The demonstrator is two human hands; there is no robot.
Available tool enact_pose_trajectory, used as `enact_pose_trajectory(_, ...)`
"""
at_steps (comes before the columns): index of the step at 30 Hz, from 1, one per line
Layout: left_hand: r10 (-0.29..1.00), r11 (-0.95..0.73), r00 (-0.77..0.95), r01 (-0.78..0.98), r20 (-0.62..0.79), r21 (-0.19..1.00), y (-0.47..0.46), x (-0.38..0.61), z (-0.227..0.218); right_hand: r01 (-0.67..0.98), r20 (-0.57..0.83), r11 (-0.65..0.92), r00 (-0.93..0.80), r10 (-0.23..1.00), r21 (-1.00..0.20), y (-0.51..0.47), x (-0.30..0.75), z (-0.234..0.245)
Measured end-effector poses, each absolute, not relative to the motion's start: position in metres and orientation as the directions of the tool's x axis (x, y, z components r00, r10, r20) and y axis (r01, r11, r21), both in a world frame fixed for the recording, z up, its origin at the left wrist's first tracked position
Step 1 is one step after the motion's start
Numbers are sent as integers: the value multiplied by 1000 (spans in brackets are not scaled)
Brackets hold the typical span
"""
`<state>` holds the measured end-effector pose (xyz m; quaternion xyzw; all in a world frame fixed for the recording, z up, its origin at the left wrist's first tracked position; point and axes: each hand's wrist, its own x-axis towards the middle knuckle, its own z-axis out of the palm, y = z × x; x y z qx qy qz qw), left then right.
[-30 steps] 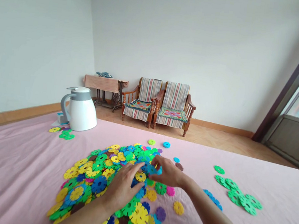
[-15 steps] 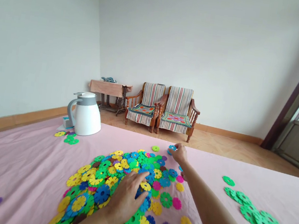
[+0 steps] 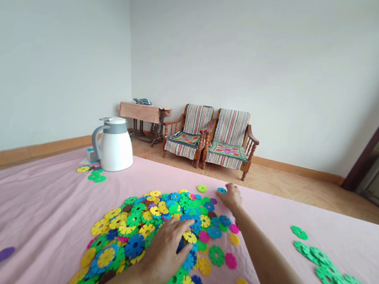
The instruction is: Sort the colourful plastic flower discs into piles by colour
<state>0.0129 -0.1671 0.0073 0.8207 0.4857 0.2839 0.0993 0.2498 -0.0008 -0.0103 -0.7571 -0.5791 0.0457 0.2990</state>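
A heap of notched plastic interlocking discs in yellow, green, blue, pink and other colours lies on the pink cloth (image 3: 47,216). Over its middle rests my left hand (image 3: 168,248), palm down with fingers spread, nearest a dark blue disc (image 3: 135,245) and a yellow disc (image 3: 190,237). Beyond the heap's far right edge, my right hand (image 3: 233,197) has its thumb and forefinger bent around the edge of a blue interlocking disc (image 3: 221,190). The rest of its fingers are partly hidden. A light green disc (image 3: 202,188) lies just left of that hand.
Several green discs (image 3: 329,272) overlap at right. A purple disc (image 3: 2,255) lies at left. A white jug (image 3: 117,149) with a grey handle stands at back left, with a few discs (image 3: 97,175) beside it. Two wooden chairs (image 3: 230,133) and a draped sewing table (image 3: 141,111) stand beyond.
The view has turned slightly left, so everything sits a little further right. Less blue shows at my right fingertips than before. My left hand stays over the heap.
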Motion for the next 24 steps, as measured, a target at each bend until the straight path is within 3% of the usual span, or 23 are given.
enact_pose_trajectory(3, 853, -510, 368, 742, 371, 436, -167, 13, 7, 871, 345, -40, 235, 909, -490, -14, 244, -5)
enact_pose_trajectory(9, 820, -554, 384, 721, 425, 416, -164, 13, 2, 859, 341, 291, -147, 928, -422, -58, 222, -10)
enact_pose_trajectory(18, 781, -585, 321, 676, 535, 448, -163, 12, 9, 725, 301, 525, -431, 851, -446, -140, 208, -6)
enact_pose_trajectory(21, 771, -592, 274, 639, 575, 490, -159, 9, 13, 676, 353, 529, -395, 848, -513, -155, 222, -4)
enact_pose_trajectory(24, 768, -606, 278, 607, 577, 514, -162, 9, 23, 807, 376, 319, -130, 917, -497, -153, 249, -11)
